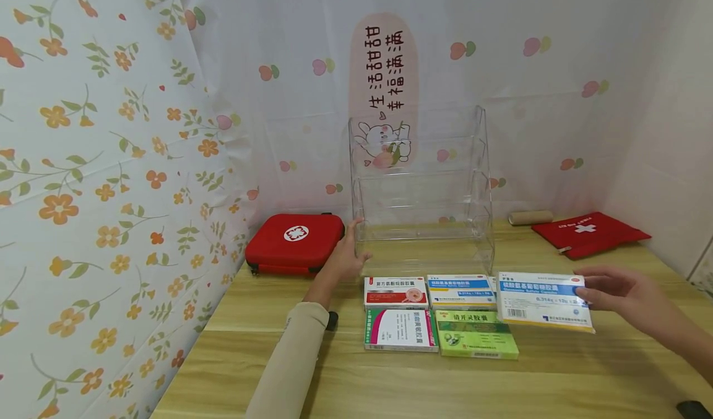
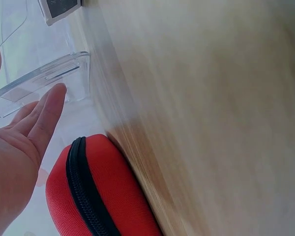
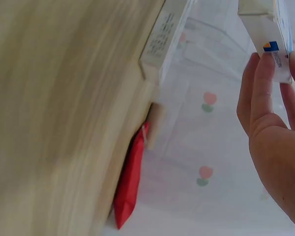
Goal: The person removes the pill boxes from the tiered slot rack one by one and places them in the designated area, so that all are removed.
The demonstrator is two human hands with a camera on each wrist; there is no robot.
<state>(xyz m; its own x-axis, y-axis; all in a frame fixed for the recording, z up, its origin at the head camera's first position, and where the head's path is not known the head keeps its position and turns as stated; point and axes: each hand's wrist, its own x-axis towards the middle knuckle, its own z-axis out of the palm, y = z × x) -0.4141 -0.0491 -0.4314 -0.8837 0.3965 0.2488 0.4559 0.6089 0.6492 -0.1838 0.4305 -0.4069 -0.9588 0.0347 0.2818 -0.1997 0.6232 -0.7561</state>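
A clear stepped display rack (image 1: 421, 236) stands on the table against the curtain. My left hand (image 1: 346, 255) is at its left side; in the left wrist view its straight fingers (image 2: 51, 108) lie along the clear side wall. At the right, my right hand (image 1: 618, 295) pinches the end of a blue-and-white capsule box (image 1: 543, 301), held tilted above the table. Near it lie a red-and-white medicine box (image 1: 394, 292), another blue-and-white box (image 1: 461, 290), a white, green and magenta box (image 1: 402, 330) and a green box (image 1: 476, 335). The held box partly hides what lies behind it.
Left of the rack sits a red hard first-aid case (image 1: 295, 239), close to my left wrist. At the back right are a red first-aid pouch (image 1: 590, 233) and a cardboard tube (image 1: 530, 218). A flowered curtain (image 1: 111, 177) borders the table's left side.
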